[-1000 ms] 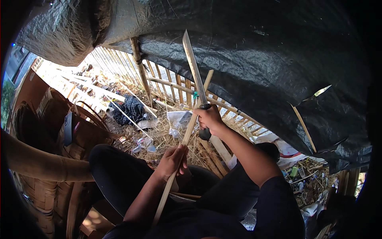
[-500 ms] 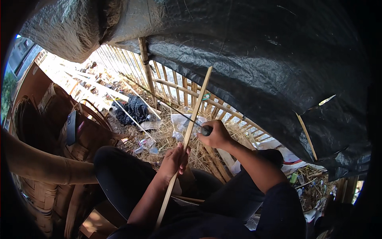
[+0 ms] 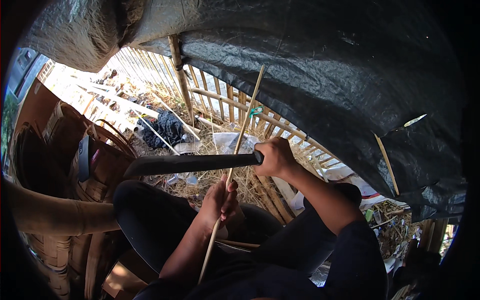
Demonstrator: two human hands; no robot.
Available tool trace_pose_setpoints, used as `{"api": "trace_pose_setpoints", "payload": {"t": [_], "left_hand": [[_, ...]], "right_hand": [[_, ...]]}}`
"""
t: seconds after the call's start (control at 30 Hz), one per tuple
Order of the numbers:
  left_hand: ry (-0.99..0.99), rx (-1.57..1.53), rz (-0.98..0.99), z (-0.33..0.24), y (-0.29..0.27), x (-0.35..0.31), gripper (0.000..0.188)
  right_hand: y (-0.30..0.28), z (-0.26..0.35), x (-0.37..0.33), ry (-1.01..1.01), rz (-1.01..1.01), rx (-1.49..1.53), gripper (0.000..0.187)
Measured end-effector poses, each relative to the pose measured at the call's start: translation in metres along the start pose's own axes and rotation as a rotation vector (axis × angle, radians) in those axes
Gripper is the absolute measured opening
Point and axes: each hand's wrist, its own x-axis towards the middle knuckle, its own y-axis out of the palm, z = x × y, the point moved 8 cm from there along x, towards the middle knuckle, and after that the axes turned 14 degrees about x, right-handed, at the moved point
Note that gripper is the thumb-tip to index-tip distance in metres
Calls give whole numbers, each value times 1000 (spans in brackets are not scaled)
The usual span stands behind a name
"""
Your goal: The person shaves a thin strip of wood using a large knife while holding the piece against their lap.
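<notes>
My left hand (image 3: 216,202) is closed around a long, thin bamboo strip (image 3: 254,95). The strip slants from my lap up and away, slightly to the right, with its far end in front of the dark tarp. In my right hand (image 3: 276,157) is a machete, gripped by its handle. Its broad dark blade (image 3: 192,164) points left with the flat side showing, and it crosses the strip just above my left hand. Whether blade and strip touch, I cannot tell.
Woven bamboo baskets (image 3: 55,145) stand on the left beside a thick bamboo pole (image 3: 65,212). A slatted bamboo fence (image 3: 230,100) runs ahead beneath a black tarp (image 3: 340,65). Straw, plastic scraps and a dark crumpled bundle (image 3: 165,130) litter the ground.
The machete has swung from pointing away, seen nearly edge-on, to pointing left with its flat side visible. The bamboo strip has turned and now looks narrower. My left hand keeps its hold.
</notes>
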Motion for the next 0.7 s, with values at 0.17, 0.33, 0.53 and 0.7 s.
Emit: {"api": "trace_pose_setpoints", "payload": {"t": [0.17, 0.33, 0.53, 0.7], "left_hand": [[-103, -108, -97, 6, -5, -3, 36], [-58, -138, -52, 5, -9, 2, 36], [-75, 16, -150, 1, -7, 0, 37], [-94, 132, -151, 10, -7, -3, 38]], "right_hand": [[-1, 5, 2, -24, 27, -25, 18], [5, 2, -5, 44, -33, -17, 17], [-20, -20, 3, 19, -55, -12, 19], [7, 5, -7, 17, -35, -20, 21]]}}
